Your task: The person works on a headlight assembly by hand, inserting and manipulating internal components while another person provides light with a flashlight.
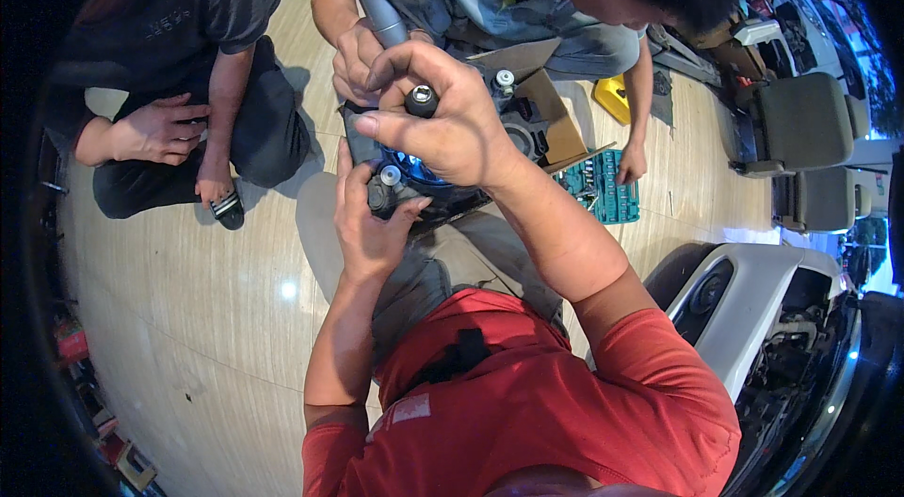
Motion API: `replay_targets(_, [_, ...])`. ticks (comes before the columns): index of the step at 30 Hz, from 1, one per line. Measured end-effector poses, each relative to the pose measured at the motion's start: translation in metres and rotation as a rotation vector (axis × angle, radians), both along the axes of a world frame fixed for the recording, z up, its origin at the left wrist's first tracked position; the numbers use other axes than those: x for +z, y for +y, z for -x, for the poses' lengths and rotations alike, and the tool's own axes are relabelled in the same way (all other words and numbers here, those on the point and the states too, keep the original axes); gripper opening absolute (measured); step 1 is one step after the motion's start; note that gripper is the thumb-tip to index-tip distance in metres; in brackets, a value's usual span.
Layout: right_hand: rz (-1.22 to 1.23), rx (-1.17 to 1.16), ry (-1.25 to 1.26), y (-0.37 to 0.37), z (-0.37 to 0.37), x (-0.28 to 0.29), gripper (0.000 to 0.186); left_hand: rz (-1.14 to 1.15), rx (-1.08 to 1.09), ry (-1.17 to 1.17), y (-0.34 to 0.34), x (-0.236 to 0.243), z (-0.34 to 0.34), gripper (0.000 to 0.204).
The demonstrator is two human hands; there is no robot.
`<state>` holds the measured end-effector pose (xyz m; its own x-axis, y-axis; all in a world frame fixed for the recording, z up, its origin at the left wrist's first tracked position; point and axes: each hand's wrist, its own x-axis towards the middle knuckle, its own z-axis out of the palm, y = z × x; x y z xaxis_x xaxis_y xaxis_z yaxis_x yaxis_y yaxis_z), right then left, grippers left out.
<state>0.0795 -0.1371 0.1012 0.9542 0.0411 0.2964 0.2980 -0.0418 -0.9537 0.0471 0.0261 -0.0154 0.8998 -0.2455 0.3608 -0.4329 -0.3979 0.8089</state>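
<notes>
Spreading under everything, the pale tiled floor (226,309) bends toward the dark rim of the view; grey seats (800,125) stand along the right side, and a white car panel (734,309) curves up at the lower right; in the upper middle, between the two hands, is a dark assembly (450,201), with a cardboard box (567,125) beside it on the right; the right hand (461,125) is curled around a black handle (421,108) above the assembly; the left hand (363,232) grips its near left edge, beside a knob (390,176); a co-worker's hand (354,56) holds a grey cylindrical tool (375,3) close to the right hand's fingers; a teal tool case (619,201) and a yellow container (612,100) edge the space on the right; broad floor opens left of the left forearm (337,346), reaching a seated person (179,12).
</notes>
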Motion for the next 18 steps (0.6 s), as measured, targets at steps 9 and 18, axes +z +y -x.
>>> replay_targets(9, [0.034, 0.074, -0.080, -0.010, -0.002, -0.001, 0.031, 0.014, -0.009, 0.044, -0.002, 0.003, 0.000, 0.070])
replay_targets(18, [-0.060, 0.127, -0.041, -0.016, -0.005, -0.004, 0.037, 0.011, -0.012, 0.014, -0.001, 0.003, 0.000, 0.071])
